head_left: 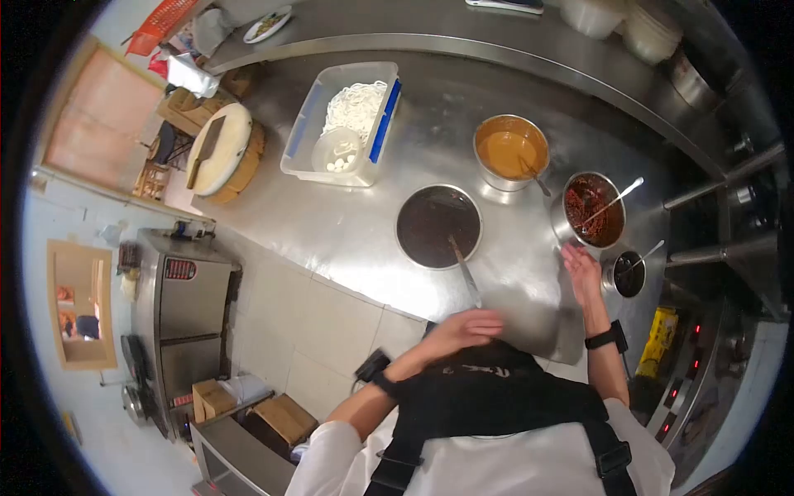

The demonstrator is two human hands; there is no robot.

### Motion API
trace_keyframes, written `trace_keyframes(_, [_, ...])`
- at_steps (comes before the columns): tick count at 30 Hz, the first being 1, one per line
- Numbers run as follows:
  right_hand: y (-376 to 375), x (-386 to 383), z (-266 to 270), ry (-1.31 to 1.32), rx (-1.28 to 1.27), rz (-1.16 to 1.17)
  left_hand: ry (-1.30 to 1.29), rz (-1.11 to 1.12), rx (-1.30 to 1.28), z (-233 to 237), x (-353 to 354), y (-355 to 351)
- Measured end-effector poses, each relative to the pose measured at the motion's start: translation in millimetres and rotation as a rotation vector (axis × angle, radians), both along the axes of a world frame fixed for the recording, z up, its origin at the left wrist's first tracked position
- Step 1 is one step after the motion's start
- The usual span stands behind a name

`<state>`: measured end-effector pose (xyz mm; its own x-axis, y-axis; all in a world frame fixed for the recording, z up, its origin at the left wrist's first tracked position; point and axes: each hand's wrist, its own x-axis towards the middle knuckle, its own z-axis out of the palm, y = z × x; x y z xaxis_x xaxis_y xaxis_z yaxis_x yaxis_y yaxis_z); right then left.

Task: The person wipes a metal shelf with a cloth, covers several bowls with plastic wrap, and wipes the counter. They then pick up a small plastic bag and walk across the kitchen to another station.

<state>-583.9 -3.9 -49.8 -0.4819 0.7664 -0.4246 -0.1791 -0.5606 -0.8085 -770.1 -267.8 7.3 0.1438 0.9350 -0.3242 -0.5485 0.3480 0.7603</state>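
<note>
My left hand [465, 332] hovers at the counter's front edge, before my apron, its fingers stretched out and slightly blurred, holding nothing. Just beyond it, a metal handle [468, 281] sticks out of a round steel pot of dark liquid [430, 221]. On the other side, my right hand [582, 271] has its fingers spread, the tips right at the near rim of a steel pot of red chili sauce [587, 202] with a spoon [619, 197] in it. Beside that hand stands a small steel pot of dark sauce [630, 281], also with a spoon.
Behind stands a steel pot of orange-brown sauce [500, 149]. A plastic bin [302, 136] with white noodles and a bowl is farther left, then a round chopping block [236, 145] with a cleaver [207, 149]. A steel shelf [496, 51] runs along the back.
</note>
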Motion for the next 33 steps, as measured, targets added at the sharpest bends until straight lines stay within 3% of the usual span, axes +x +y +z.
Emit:
trace_keyframes(3, [23,-17,-21,0.094,-0.006,-0.162,0.155,0.264,-0.181,23,-58,-47])
trace_keyframes(6, [29,-30,-14,0.148,-0.055,-0.276,0.328,0.534,-0.259,1,-102,-59])
trace_keyframes(9, [29,-30,-19,0.208,-0.126,-0.324,0.480,0.616,-0.214,-23,-132,-35])
trace_keyframes(11, [15,-26,-4,-0.075,-0.061,-0.357,0.318,0.612,-0.205,-34,-144,-13])
trace_keyframes(12, [5,-23,7,-0.080,0.006,-0.327,0.226,0.561,-0.122,-30,-148,-2])
trace_keyframes(17, [-33,-4,71,-0.172,0.201,-0.291,0.325,0.544,-0.203,-33,-144,9])
trace_keyframes(20, [-35,5,95,-0.174,0.314,-0.253,0.290,0.522,-0.139,-42,-137,4])
trace_keyframes(23, [-32,2,119,-0.187,0.421,-0.217,0.275,0.384,-0.230,-41,-128,4])
trace_keyframes(25, [-29,-2,131,-0.201,0.465,-0.223,0.225,0.346,-0.127,-51,-115,3])
trace_keyframes(27, [-29,-13,152,-0.208,0.521,-0.153,0.199,0.209,-0.124,-40,-108,8])
trace_keyframes(29, [-27,-20,170,-0.244,0.612,-0.120,0.212,0.011,-0.108,-81,-105,11])
trace_keyframes(33, [-21,-58,242,-0.419,0.878,-0.092,0.224,-0.168,0.102,-34,-113,30])
